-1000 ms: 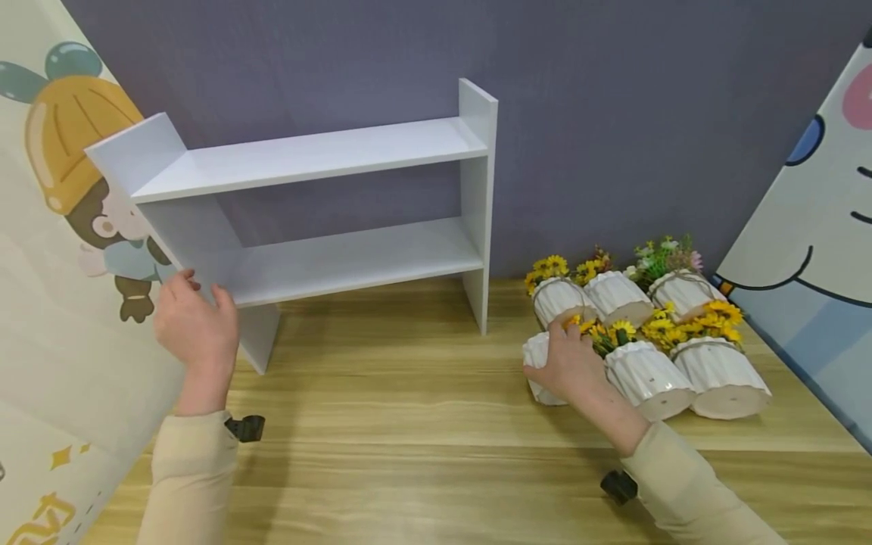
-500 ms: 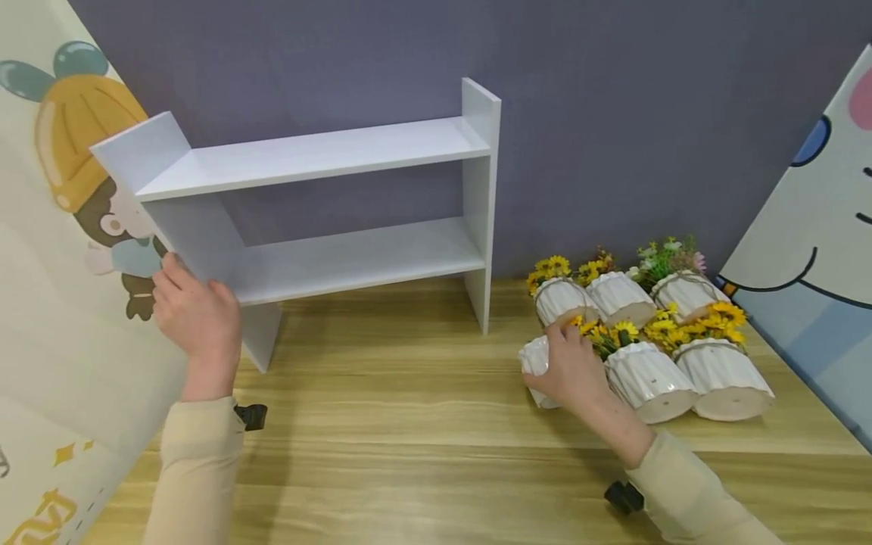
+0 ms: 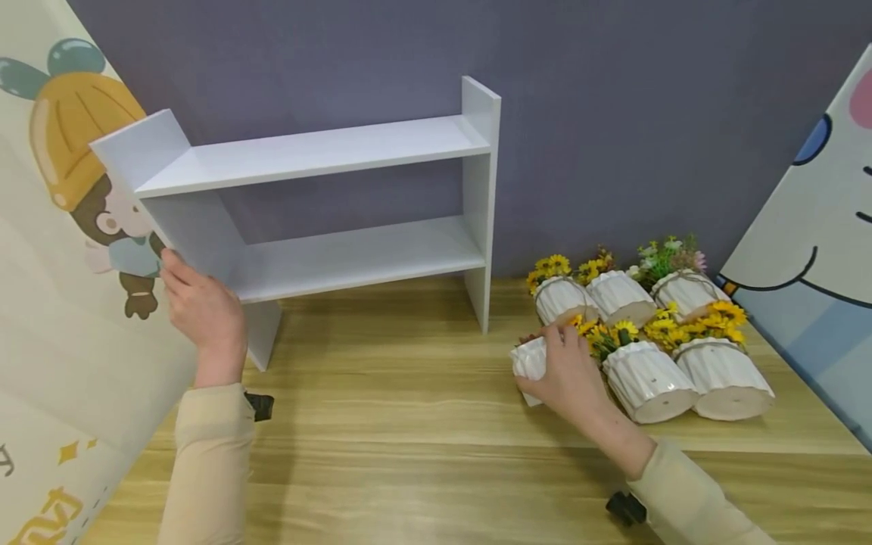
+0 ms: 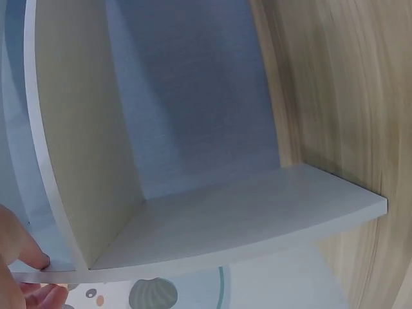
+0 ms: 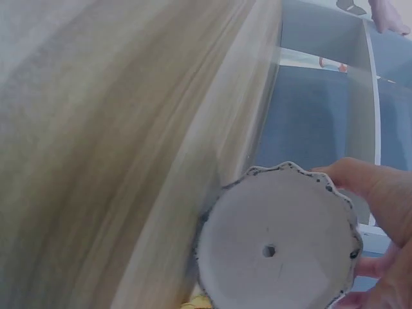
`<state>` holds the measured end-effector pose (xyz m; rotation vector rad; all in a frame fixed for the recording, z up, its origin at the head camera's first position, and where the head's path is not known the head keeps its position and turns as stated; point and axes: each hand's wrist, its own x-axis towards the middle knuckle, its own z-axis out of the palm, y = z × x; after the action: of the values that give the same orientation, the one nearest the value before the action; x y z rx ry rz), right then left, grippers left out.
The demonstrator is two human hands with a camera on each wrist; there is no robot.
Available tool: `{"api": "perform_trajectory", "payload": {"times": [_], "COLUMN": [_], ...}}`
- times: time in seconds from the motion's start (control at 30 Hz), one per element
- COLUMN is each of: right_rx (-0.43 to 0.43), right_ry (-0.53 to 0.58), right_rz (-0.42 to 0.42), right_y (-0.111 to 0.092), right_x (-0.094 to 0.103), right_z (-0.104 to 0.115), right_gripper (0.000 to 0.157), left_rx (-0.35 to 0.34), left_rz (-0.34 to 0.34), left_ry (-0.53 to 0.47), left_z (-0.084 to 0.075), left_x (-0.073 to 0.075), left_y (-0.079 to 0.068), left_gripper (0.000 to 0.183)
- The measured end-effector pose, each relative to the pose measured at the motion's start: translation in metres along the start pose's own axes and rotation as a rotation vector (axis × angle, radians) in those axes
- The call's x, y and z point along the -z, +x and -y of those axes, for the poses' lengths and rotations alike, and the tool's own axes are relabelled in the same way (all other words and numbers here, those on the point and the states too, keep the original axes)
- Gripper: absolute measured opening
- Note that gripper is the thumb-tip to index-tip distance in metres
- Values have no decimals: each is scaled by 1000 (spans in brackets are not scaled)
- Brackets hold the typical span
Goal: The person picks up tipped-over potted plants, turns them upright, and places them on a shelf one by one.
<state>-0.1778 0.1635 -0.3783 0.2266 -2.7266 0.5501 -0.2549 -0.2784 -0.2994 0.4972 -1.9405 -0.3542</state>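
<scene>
A white two-tier shelf [image 3: 361, 247] stands on the table against the back wall. My left hand [image 3: 207, 314] holds the front edge of its left side panel; in the left wrist view the thumb [image 4: 27, 250] lies on the inner face and fingers show beyond the edge. On the right, my right hand [image 3: 572, 375] grips a white fluted flower pot [image 3: 529, 359] tipped on its side. Its round base [image 5: 283, 225] with a small hole faces the right wrist camera. The hand hides much of this pot, with a little reddish foliage showing at its top.
Several more white flower pots [image 3: 647, 382] with yellow, pink and white flowers lie on their sides in two rows at the right. The wooden table [image 3: 409, 439] meets a grey-blue back wall and cartoon-printed side panels.
The gripped flower pot has shifted slightly left, away from its neighbour, with my right hand. My left hand has closed in on the shelf's side panel and sits a bit higher.
</scene>
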Motion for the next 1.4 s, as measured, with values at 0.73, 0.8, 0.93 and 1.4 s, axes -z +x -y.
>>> {"api": "perform_trajectory", "payload": {"times": [0.73,0.8,0.93,1.4], "right_rx": [167,162,153,71], "right_ry": [55,65,81,110], "right_rz": [-168,-171,-189,-54], "right_y": [-7,-8,-10,-13], "right_x": [-16,-16,-18,-11], "right_z": [-10,-10,-11,-10], "right_gripper": [76,76,79,106], "left_rx": [-13,-24,-42,-16], "left_rz": [-34,-38,-36,-83], "left_ry": [-5,3,11,34], "left_z": [4,5,5,2], "left_x": [-3,-3,-2,-2], "left_y": [-3,-3,-2,-2], "left_gripper": [46,45,46,39]}}
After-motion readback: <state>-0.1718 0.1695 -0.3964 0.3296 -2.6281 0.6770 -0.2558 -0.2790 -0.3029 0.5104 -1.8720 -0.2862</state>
